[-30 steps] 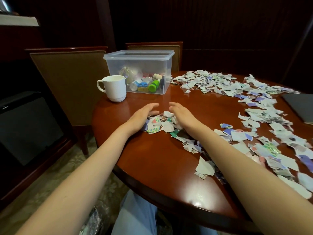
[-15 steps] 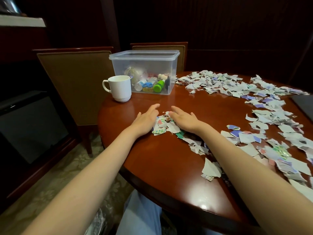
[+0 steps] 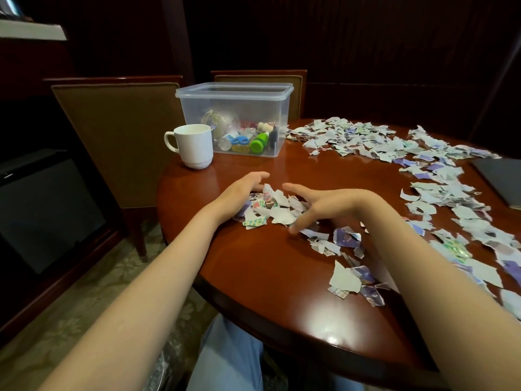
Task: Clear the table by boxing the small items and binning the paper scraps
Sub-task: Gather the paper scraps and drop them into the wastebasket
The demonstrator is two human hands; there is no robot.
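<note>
Scraps all over this round table, that's the short version. The small items look done: they sit in the bottom of the clear box at the far left edge, lid off, white mug just beside it. What's left is the paper scraps, in a wide band along the far edge and down the right edge, plus a few loose ones near the front edge.

Both hands bracket a little heap on the left side of the table. The left hand lies along the heap's left flank, fingers fairly straight, acting like a wall so nothing skates off. The right hand sits on the other side, fingers spread and loosely curved, thumb down near the wood, like a rake. Neither is actually clutching anything; both are loose and just touching paper. Makes sense imo: torn bits this small are a pain to pick up singly, so you bunch first and scoop after.

I'd guess the scoop comes next, and flimsy pieces will probably slip out the sides. No bin clearly visible; there's something crinkly below the near edge but I can't tell what it is.
</note>
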